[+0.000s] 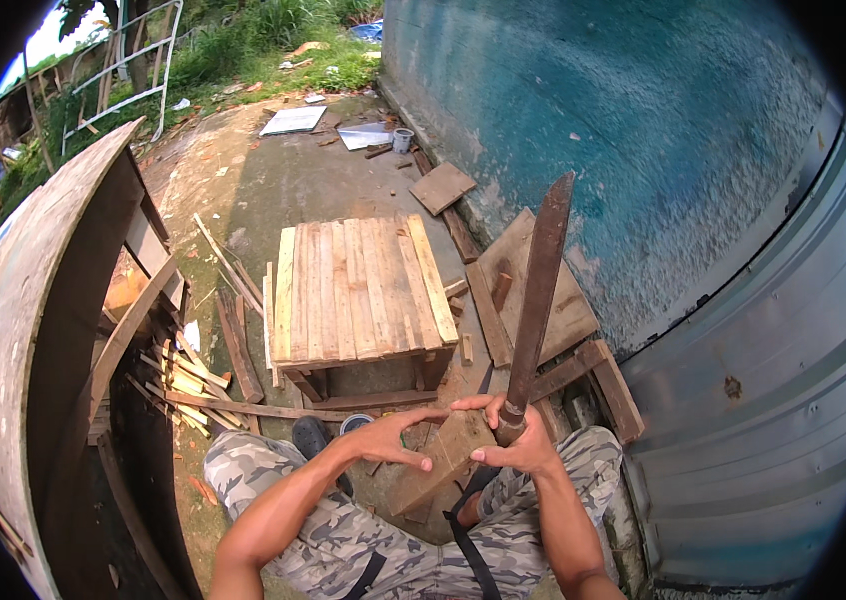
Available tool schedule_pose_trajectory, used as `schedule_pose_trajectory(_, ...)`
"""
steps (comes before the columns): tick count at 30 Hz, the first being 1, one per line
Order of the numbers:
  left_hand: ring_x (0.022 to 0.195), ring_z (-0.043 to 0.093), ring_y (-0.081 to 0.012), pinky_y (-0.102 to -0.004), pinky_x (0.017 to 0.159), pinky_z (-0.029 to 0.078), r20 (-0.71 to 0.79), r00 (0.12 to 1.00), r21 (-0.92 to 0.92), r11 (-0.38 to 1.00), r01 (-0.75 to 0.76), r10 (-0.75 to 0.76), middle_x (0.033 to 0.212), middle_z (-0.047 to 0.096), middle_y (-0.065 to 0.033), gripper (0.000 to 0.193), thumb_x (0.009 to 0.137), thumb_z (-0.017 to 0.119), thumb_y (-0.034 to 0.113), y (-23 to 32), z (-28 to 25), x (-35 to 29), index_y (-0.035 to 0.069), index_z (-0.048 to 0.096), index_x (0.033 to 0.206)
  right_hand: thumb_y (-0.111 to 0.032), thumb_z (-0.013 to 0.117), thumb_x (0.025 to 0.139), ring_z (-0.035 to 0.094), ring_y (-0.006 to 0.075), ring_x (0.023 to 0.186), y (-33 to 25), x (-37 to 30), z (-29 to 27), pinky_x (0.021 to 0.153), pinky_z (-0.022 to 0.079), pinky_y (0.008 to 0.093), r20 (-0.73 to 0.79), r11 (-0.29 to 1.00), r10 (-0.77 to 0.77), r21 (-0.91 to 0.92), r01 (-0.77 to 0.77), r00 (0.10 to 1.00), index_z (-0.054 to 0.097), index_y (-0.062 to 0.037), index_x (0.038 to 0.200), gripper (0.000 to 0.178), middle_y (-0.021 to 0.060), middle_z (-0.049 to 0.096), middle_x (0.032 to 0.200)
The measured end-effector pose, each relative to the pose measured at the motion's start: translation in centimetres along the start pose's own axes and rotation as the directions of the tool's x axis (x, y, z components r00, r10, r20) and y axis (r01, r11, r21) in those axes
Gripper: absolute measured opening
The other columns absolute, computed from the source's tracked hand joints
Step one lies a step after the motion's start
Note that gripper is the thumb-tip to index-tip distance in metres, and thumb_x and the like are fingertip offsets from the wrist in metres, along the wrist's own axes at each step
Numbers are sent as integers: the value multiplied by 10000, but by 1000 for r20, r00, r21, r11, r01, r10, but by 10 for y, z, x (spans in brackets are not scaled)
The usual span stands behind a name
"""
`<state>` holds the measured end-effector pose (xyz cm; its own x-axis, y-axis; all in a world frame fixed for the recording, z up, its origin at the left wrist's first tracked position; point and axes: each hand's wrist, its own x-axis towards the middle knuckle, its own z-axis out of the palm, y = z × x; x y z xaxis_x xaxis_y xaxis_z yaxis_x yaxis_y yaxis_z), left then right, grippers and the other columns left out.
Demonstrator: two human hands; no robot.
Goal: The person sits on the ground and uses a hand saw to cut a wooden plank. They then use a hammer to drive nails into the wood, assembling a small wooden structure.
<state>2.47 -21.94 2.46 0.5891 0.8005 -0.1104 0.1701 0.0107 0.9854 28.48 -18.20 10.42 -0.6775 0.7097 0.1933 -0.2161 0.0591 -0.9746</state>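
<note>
My right hand (521,445) grips the handle of a long rusty machete (540,290), blade pointing up and away toward the teal wall. My left hand (393,438) rests on a flat wooden board (443,460) lying across my knees, fingers spread along its upper edge. The machete's handle end sits right at the board's upper right corner. My legs in camouflage trousers (343,530) are bent below the board.
A low slatted wooden table (358,285) stands just ahead. Boards lean against the teal wall (643,130) at right (513,270). Scrap sticks (188,380) pile at left beside a large curved wooden panel (33,300). A corrugated metal door (763,400) is at right.
</note>
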Motion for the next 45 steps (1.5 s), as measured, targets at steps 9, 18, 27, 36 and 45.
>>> schedule_pose_trajectory(9,1021,694,-260,-373,857,535,-351,919,-30,984,177,-176,1141,721,-141,671,810,803,511,34,36,2,58,646,1279,56,711,854,717,217,888,9,-5,-22,721,614,331,-381,965,51,255,52,923,458,-81,935,299,296,579,1364)
schedule_pose_trajectory(18,809,681,-341,-446,651,531,-610,784,599,714,361,115,863,703,-130,599,823,769,446,65,55,-2,91,617,1280,77,702,861,725,268,909,36,-5,3,732,652,358,-614,938,153,338,82,774,476,-69,969,289,268,566,1353)
schedule_pose_trajectory(27,833,696,-264,-376,630,537,-502,691,830,514,216,520,901,713,-118,577,762,802,253,57,49,-1,41,592,1255,41,759,866,631,256,1110,40,12,29,913,569,368,-762,960,97,241,142,640,485,-83,1001,329,242,565,1320)
schedule_pose_trajectory(36,597,687,-338,-433,551,540,-638,718,718,553,423,279,827,701,-183,581,820,769,350,63,40,-6,25,562,1254,12,771,861,594,227,1126,40,32,51,1000,494,372,-789,952,81,242,187,609,499,-100,979,316,176,593,1241)
schedule_pose_trajectory(45,721,696,-368,-453,641,553,-613,729,727,580,368,306,847,681,-195,616,835,765,342,70,39,-11,27,541,1315,-2,768,856,595,221,1134,31,47,43,975,492,367,-746,961,98,242,131,659,507,-95,934,288,205,581,1295)
